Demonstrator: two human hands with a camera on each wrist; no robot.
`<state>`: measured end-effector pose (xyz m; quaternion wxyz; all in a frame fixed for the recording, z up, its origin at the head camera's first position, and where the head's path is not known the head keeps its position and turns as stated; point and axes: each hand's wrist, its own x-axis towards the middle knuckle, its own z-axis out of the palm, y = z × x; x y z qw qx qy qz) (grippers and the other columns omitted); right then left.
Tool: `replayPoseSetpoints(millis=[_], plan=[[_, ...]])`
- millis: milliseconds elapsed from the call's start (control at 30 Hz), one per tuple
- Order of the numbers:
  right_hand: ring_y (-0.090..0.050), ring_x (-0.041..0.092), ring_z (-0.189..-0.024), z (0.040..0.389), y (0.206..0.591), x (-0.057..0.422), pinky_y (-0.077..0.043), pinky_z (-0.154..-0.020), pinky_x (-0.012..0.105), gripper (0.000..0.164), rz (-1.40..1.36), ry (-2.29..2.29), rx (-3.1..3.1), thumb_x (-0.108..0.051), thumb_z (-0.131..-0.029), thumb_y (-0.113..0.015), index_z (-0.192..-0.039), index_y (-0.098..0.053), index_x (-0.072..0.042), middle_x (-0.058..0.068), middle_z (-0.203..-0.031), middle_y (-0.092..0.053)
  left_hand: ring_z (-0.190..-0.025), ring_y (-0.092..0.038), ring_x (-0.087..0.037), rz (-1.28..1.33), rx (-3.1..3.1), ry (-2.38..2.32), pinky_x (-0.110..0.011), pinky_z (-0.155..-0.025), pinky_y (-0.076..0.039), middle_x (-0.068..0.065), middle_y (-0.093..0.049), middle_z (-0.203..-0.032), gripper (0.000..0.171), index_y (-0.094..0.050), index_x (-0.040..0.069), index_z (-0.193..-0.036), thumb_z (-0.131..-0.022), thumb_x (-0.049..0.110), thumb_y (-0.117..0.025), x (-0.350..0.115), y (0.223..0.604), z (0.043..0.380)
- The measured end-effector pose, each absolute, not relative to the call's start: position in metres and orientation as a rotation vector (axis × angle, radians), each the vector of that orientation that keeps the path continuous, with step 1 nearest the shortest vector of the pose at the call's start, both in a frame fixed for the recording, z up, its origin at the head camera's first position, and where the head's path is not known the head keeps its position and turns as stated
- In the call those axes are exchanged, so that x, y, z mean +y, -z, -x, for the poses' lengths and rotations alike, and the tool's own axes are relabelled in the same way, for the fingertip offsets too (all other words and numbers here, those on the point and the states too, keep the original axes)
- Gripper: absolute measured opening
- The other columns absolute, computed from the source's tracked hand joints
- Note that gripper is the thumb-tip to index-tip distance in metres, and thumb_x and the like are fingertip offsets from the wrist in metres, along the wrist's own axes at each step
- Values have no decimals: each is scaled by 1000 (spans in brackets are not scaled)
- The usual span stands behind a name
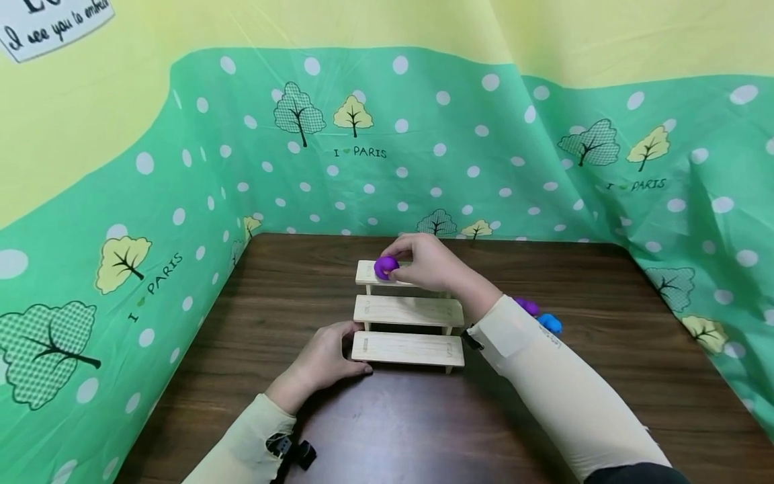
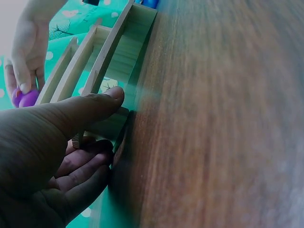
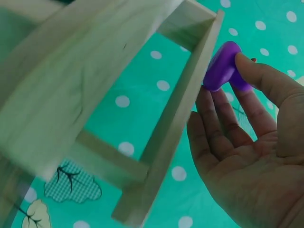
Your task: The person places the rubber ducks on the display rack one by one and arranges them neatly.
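A three-step wooden stand (image 1: 408,348) is on the brown table. My left hand (image 1: 325,357) grips the left end of its lowest step; in the left wrist view the thumb (image 2: 97,105) lies along one side, with fingers curled on the other. At the left end of the top step, my right hand (image 1: 432,263) pinches a small purple rubber duck (image 1: 385,268) between thumb and fingers. The right wrist view has the duck (image 3: 223,66) at the edge of the step, with a bit of red showing behind the thumb.
Right of the stand, a second purple toy (image 1: 527,306) and a blue toy (image 1: 549,323) lie on the table (image 1: 605,376), partly behind my right forearm. Green and yellow printed cloth (image 1: 423,154) hangs around the table's back and sides.
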<state>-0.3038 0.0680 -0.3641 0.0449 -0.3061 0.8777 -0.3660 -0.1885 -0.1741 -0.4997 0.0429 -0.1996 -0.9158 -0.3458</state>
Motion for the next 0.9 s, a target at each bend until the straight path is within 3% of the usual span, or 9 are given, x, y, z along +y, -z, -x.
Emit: replayPoseSetpoints(millis=[133,267,667,900], plan=[[-64,19,-108,306,369,59,-55,-96,41,27,985,1085,2688,-10,-87,-85,-112,-80,-16,-6,-108,-69,-106,-69,-16,614,-2800,1059,-38,-95,-55,1,-73,-113,67,-70,9,-119,-64,28,-103,-172,501,188],[-61,19,-108,307,372,55,-54,-97,44,27,1005,1062,2706,-11,-88,-85,-114,-80,-16,-7,-109,-69,-105,-68,-16,622,-2794,1055,-39,-94,-56,1,-73,-112,66,-70,9,-118,-64,28,-102,-171,500,188],[-60,18,-115,304,375,50,-53,-101,39,33,936,1009,2725,-13,-90,-83,-122,-76,-13,-3,-120,-69,-106,-69,-17,621,-2794,1050,-40,-96,-55,1,-73,-112,62,-71,9,-116,-65,27,-102,-172,498,187],[-64,23,-117,303,372,55,-52,-103,39,45,933,982,2725,-11,-91,-82,-134,-69,-12,1,-125,-68,-103,-69,-15,612,-2790,1049,-39,-95,-55,4,-72,-109,60,-71,12,-113,-64,27,-102,-172,498,188]])
